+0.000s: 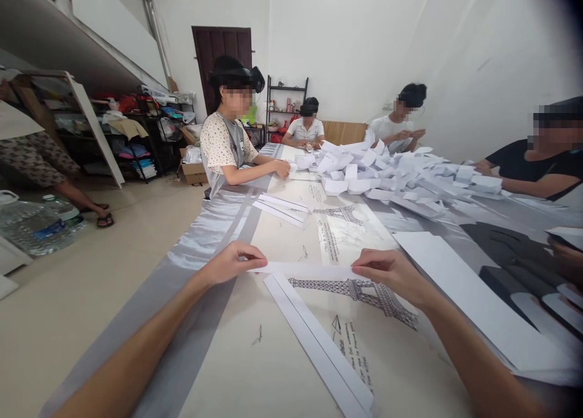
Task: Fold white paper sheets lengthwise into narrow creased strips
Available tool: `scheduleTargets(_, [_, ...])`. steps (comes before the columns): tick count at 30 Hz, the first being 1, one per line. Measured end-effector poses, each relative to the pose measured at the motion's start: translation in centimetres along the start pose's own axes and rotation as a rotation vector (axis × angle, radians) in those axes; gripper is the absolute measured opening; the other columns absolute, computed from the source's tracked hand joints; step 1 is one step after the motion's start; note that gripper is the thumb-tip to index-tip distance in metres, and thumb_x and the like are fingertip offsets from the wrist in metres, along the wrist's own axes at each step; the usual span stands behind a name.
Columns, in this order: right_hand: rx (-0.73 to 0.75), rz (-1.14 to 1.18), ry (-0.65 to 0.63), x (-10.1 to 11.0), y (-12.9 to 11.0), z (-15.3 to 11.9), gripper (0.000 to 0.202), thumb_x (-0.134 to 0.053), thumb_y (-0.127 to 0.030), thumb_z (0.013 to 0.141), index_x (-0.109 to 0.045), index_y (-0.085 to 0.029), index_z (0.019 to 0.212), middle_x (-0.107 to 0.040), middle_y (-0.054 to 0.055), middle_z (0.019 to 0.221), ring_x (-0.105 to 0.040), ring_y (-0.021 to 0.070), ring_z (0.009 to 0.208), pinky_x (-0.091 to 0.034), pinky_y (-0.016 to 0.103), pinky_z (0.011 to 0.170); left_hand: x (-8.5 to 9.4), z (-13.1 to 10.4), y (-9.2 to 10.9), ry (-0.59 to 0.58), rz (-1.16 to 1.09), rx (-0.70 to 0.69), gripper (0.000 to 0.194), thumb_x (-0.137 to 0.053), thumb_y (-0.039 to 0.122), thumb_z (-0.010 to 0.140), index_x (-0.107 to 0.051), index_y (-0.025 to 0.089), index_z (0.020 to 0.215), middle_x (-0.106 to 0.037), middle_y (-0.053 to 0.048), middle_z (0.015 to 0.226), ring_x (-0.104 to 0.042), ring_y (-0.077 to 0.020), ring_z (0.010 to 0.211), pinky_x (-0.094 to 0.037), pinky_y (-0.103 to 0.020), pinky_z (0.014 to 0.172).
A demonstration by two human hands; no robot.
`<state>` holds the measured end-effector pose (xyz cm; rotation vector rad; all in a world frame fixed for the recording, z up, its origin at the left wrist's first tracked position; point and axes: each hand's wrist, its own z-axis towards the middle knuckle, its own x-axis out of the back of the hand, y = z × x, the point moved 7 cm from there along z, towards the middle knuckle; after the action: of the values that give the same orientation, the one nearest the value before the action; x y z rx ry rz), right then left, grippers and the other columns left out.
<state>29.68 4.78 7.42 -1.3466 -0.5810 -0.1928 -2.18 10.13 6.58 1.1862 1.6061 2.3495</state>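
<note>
The left hand (232,263) and right hand (394,273) are bare, with slender fingers (252,262). The left forearm (150,345) and right forearm (476,351) are slim and uncovered, widening from narrow wrists (206,279). The nails (264,262) appear short, though blurred.

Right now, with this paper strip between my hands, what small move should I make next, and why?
I'd probably ease the paper strip slightly away from you, keeping it straight. Your left hand and right hand pinch its ends in their fingers, and the far end of the lined strip on the table looks very close to its near edge.
</note>
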Motion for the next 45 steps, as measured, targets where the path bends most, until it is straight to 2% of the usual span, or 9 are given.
scheduleTargets(5, [-0.013, -0.014, -0.016, 0.5, 0.4, -0.1, 0.027, -0.074, -0.051, 0.084, -0.079, -0.024, 0.080, -0.067, 0.005, 0.078, -0.056, 0.0155, 0.067, -0.048, 0.031, 0.059, 1.5, -0.2, 0.3, 0.085, 0.035, -0.015, 0.035, -0.067, 0.047, 0.089, -0.074, 0.015, 0.075, -0.072, -0.005, 0.076, -0.060, -0.0163, 0.071, -0.046, -0.025, 0.066])
scheduleTargets(10, [0.008, 0.009, -0.026, 1.1, 0.6, -0.4, 0.029, -0.075, -0.051, 0.082, -0.078, -0.023, 0.078, -0.067, 0.005, 0.078, -0.057, 0.0159, 0.067, -0.049, 0.033, 0.061, 2.2, -0.2, -0.1, 0.056, 0.042, -0.016, 0.034, -0.067, 0.046, 0.089, -0.075, 0.016, 0.075, -0.072, -0.005, 0.077, -0.061, -0.0168, 0.072, -0.048, -0.025, 0.068])
scheduleTargets(16, [0.065, -0.019, 0.086, 1.8, 0.0, -0.4, 0.030, -0.072, -0.052, 0.085, -0.077, -0.023, 0.091, -0.070, 0.007, 0.092, -0.063, 0.0189, 0.081, -0.055, 0.036, 0.072, 3.1, -0.3, -0.8, 0.160, 0.053, -0.028, 0.034, -0.068, 0.048, 0.087, -0.075, 0.017, 0.077, -0.074, -0.006, 0.079, -0.063, -0.0190, 0.076, -0.050, -0.027, 0.072])
scheduleTargets(19, [0.059, -0.010, 0.012, 0.7, -0.1, -0.2, 0.032, -0.072, -0.051, 0.085, -0.076, -0.025, 0.104, -0.072, 0.009, 0.108, -0.067, 0.0224, 0.093, -0.058, 0.039, 0.079, 2.7, -0.3, 0.1, 0.170, 0.079, -0.080, 0.035, -0.066, 0.047, 0.090, -0.073, 0.017, 0.074, -0.072, -0.005, 0.077, -0.061, -0.0176, 0.074, -0.048, -0.026, 0.071])
scheduleTargets(22, [0.011, -0.003, -0.073, -0.5, 0.2, 0.0, 0.033, -0.072, -0.049, 0.086, -0.076, -0.025, 0.108, -0.073, 0.008, 0.105, -0.069, 0.0216, 0.083, -0.060, 0.037, 0.069, 2.2, -0.1, 0.4, 0.198, 0.064, -0.064, 0.034, -0.065, 0.048, 0.090, -0.073, 0.018, 0.076, -0.070, -0.004, 0.076, -0.060, -0.0161, 0.072, -0.047, -0.025, 0.071])
scheduleTargets(27, [0.056, -0.140, 0.042, -0.4, 0.1, 0.1, 0.037, -0.070, -0.045, 0.089, -0.071, -0.029, 0.122, -0.073, 0.008, 0.112, -0.068, 0.0214, 0.083, -0.059, 0.039, 0.072, 1.9, 0.2, -1.0, 0.256, -0.059, 0.096, 0.037, -0.068, 0.054, 0.086, -0.074, 0.017, 0.086, -0.065, -0.001, 0.070, -0.055, -0.0130, 0.061, -0.043, -0.024, 0.060])
scheduleTargets(33, [0.183, -0.268, 0.177, -0.3, -0.7, 0.2, 0.024, -0.069, -0.044, 0.089, -0.074, -0.028, 0.106, -0.068, 0.007, 0.112, -0.066, 0.0243, 0.097, -0.056, 0.041, 0.080, 1.7, 0.4, -2.0, 0.296, -0.129, 0.157, 0.044, -0.068, 0.055, 0.085, -0.075, 0.019, 0.108, -0.062, 0.001, 0.064, -0.058, -0.0146, 0.065, -0.044, -0.025, 0.064])
scheduleTargets(39, [0.091, -0.257, 0.130, -0.4, -0.4, 0.0, 0.030, -0.068, -0.049, 0.088, -0.074, -0.026, 0.108, -0.073, 0.006, 0.098, -0.068, 0.0231, 0.084, -0.055, 0.035, 0.066, 1.0, 0.3, -2.7, 0.221, -0.280, 0.257, 0.042, -0.076, 0.053, 0.078, -0.075, 0.018, 0.102, -0.065, -0.001, 0.070, -0.060, -0.0144, 0.064, -0.048, -0.026, 0.066])
scheduleTargets(45, [-0.018, 0.039, 0.067, -0.5, 0.1, 0.0, 0.034, -0.074, -0.051, 0.083, -0.068, -0.021, 0.100, -0.072, 0.005, 0.091, -0.070, 0.0200, 0.066, -0.053, 0.032, 0.057, 0.9, 0.0, -2.9, 0.272, -0.465, 0.299, 0.036, -0.078, 0.050, 0.079, -0.063, 0.018, 0.071, -0.058, 0.001, 0.069, -0.054, -0.0115, 0.063, -0.043, -0.022, 0.063])
